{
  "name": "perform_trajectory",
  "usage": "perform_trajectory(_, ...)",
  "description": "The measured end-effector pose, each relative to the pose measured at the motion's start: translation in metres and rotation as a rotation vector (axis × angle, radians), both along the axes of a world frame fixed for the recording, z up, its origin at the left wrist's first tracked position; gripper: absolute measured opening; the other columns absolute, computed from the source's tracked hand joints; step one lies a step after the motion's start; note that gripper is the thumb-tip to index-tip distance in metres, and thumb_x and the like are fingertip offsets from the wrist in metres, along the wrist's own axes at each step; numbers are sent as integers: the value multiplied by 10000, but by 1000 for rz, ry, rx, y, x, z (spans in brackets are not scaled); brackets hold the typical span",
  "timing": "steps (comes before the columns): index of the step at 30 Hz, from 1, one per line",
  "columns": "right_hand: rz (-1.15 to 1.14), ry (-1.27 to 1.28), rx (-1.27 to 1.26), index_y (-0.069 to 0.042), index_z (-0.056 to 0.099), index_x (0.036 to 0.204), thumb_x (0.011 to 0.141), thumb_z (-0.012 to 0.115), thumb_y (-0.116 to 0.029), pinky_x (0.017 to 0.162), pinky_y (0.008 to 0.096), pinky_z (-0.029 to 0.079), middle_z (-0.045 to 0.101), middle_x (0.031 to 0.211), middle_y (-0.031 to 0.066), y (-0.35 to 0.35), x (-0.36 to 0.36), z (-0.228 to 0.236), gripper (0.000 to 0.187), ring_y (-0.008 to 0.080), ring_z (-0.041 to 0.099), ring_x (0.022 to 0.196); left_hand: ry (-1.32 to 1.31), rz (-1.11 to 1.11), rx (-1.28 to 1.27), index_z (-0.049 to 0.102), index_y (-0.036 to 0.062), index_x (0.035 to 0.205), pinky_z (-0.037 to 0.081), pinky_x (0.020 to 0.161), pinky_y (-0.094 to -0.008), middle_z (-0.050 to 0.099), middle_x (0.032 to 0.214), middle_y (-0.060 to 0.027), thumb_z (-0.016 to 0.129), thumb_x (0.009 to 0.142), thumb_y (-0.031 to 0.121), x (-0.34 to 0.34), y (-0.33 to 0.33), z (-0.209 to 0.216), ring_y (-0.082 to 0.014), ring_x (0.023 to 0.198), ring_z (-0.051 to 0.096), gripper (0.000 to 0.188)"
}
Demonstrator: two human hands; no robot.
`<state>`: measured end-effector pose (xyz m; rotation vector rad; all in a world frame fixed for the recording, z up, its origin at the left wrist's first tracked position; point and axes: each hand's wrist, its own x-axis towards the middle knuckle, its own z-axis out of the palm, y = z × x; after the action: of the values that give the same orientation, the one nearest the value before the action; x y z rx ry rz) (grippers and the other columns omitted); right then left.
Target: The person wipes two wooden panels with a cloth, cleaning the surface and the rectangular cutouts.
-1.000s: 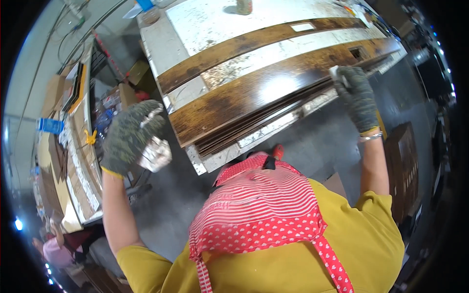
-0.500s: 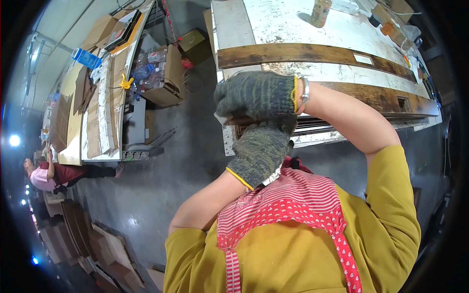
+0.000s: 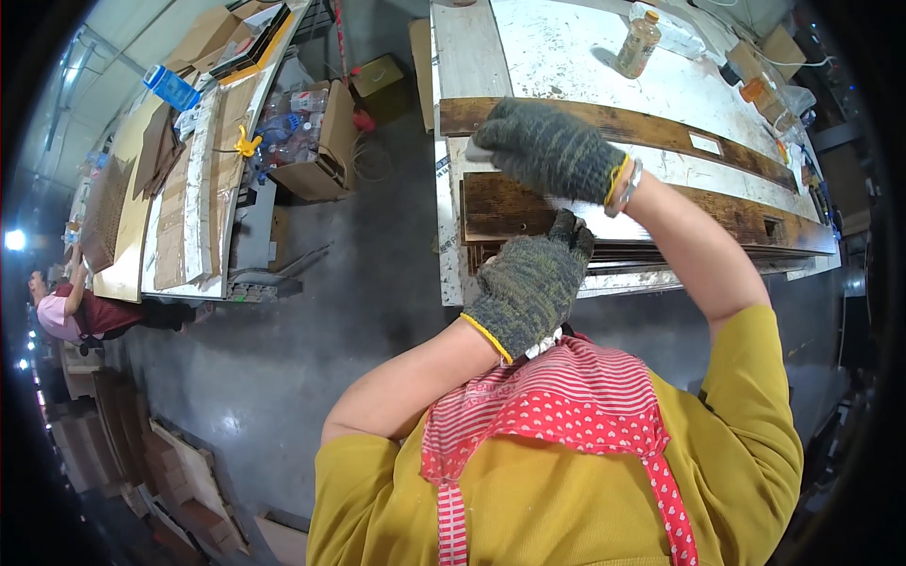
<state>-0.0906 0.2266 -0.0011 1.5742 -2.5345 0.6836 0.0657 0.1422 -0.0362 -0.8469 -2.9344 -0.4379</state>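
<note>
Both my hands wear dark green-grey knit gloves with yellow cuffs. My right hand [image 3: 552, 151] is closed above the boards, around a small pale grey piece [image 3: 478, 151] that shows only at its far-left end; its kind is hidden. Below it, my left hand [image 3: 533, 288] grips the near edge of a brown stained wooden board [image 3: 505, 203], with its fingertips on the top face. This board has a small rectangular cutout near its right end and lies on a stack of similar boards. Behind it, a second stained board [image 3: 613, 121] with a like cutout lies on the white worktable [image 3: 557, 57].
A bottle [image 3: 637, 45] stands on the table near a white package [image 3: 670, 36]. At left are a cardboard box [image 3: 330, 141] of plastic bottles and another bench [image 3: 193, 236] with cardboard and a blue-capped jug [image 3: 172, 88]. Beside that bench a person [image 3: 85, 307] works.
My right hand has lifted up and to the right, away from my left hand, uncovering the near board's left end. My left hand has shifted slightly right. The view has moved a little.
</note>
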Motion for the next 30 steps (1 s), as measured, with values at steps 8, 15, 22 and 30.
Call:
perform_trajectory(8,-206,-109,79,-69,735,988,914,649,-294,881,456,515,656,992,201,-11,35,-14,252,376,641,977,28,-88,58,626,12,1161,550,649,-442,690,1019,-196,549,897,167,-4,-5,-7,-321,776,697,315)
perform_trajectory(15,-333,-10,41,-57,715,953,891,635,-225,870,444,516,670,940,163,20,38,-4,196,359,639,960,27,-108,3,657,19,1105,546,713,-443,694,970,-183,568,867,165,-5,-3,4,-312,834,694,293)
perform_trajectory(22,-429,29,79,-53,720,930,851,640,-206,844,442,533,678,941,189,75,41,-24,189,358,661,924,3,-94,-71,608,-5,1229,566,778,-453,629,1234,-280,599,860,177,-6,-1,15,-334,931,701,412)
perform_trajectory(30,-793,67,276,-68,729,945,895,668,-183,830,425,538,658,947,171,189,47,0,139,333,650,905,-55,-103,-216,493,23,1418,553,834,-474,482,1457,-272,525,935,234,-5,2,19,-338,995,687,528)
